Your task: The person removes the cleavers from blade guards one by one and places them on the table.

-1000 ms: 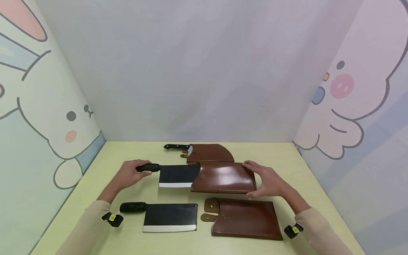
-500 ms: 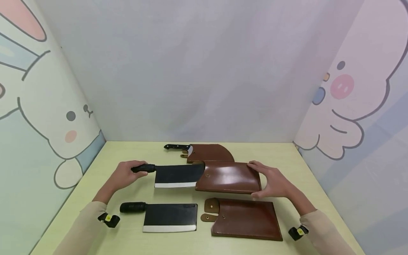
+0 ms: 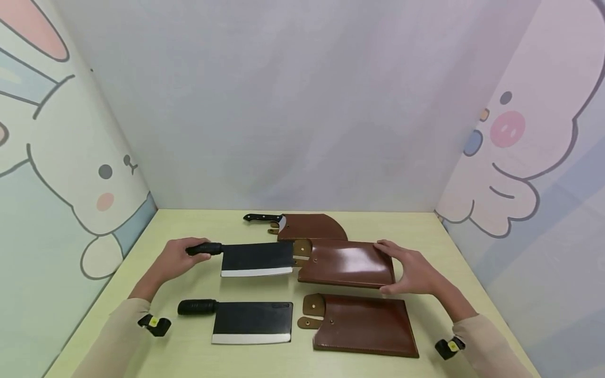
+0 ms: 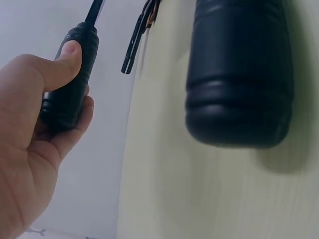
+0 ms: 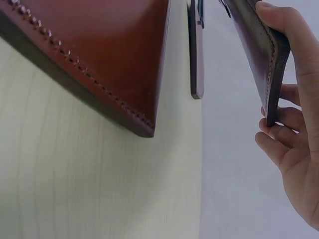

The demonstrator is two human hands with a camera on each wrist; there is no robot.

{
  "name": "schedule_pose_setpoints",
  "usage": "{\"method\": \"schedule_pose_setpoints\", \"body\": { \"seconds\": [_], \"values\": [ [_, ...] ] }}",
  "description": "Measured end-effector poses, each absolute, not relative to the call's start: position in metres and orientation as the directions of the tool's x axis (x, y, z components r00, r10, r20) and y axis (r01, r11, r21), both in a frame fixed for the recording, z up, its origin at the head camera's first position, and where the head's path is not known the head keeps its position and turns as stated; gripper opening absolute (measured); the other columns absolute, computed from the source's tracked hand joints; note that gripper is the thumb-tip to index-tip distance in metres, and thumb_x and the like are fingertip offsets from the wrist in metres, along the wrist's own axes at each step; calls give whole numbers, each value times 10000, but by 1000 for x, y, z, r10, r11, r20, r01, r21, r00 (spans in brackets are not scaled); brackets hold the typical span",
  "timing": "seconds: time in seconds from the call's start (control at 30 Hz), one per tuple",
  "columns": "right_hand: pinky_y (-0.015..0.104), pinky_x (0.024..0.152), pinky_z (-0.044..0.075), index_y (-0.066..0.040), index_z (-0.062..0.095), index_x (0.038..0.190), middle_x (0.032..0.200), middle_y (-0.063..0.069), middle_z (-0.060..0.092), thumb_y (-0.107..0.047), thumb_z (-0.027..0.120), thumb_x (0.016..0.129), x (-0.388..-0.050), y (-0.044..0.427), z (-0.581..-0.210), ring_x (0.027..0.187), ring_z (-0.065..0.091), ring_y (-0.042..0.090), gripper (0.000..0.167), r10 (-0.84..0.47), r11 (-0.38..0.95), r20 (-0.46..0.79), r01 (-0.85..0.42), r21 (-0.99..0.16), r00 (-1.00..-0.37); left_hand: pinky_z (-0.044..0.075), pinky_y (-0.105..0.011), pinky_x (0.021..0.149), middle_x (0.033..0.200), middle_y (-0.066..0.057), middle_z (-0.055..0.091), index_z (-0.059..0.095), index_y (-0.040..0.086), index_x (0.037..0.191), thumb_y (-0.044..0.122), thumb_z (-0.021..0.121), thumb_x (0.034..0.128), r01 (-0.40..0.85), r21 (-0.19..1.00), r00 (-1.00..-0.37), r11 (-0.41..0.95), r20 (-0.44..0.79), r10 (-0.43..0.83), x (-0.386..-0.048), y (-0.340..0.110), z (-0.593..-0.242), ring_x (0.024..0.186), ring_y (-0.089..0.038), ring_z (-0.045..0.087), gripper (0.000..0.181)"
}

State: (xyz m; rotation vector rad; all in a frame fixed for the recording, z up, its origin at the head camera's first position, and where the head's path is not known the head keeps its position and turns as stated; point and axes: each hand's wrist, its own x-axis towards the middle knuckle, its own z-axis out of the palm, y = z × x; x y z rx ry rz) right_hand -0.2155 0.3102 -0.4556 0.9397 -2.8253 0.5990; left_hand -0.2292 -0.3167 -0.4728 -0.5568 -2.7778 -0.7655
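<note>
My left hand [image 3: 174, 257] grips the black ribbed handle of a cleaver [image 3: 257, 258], whose dark blade has a bright edge facing me. The thumb lies along the handle [image 4: 72, 92] in the left wrist view. My right hand [image 3: 416, 270] holds a glossy brown leather sheath [image 3: 350, 262] by its closed end, thumb on one edge and fingers on the other. Both held things are raised above the table. The blade's end is outside the sheath, beside its strap flaps [image 3: 301, 249]. The right wrist view shows the held sheath's stitched edge [image 5: 271, 74].
Nearer me on the pale table [image 3: 264, 362] lie a second cleaver [image 3: 252, 321], handle left, and a second brown sheath [image 3: 366, 325] with its flaps spread. Behind, a black-handled knife [image 3: 262, 217] sits in a rounded brown sheath [image 3: 312, 226]. A pale wall [image 3: 302, 131] closes the back.
The cleaver has moved left and the sheath right, so the blade has come out of the sheath. The sheath's strap flaps now show. The things lying on the table have not moved.
</note>
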Motion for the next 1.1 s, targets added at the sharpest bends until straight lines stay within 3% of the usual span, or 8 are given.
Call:
{"method": "schedule_pose_setpoints", "body": {
  "seconds": [0.67, 1.1],
  "values": [
    [611, 883, 522, -142, 488, 1529, 1543, 172, 469, -590, 888, 690, -221, 324, -460, 1251, 598, 422, 1031, -541, 764, 144, -556, -328, -829, 527, -464, 758, 1114, -162, 741, 749, 37, 1166, 237, 817, 887, 417, 414, -906, 809, 262, 333, -236, -318, -488, 919, -302, 693, 350],
    [605, 908, 517, -162, 487, 1532, 1544, 180, 465, -604, 890, 682, -228, 324, -468, 1269, 580, 428, 1039, -539, 777, 85, -533, -335, -838, 512, -448, 748, 1102, -145, 743, 750, 48, 1171, 262, 816, 889, 427, 405, -903, 809, 238, 357, -237, -315, -492, 889, -255, 676, 360]
  ]
}}
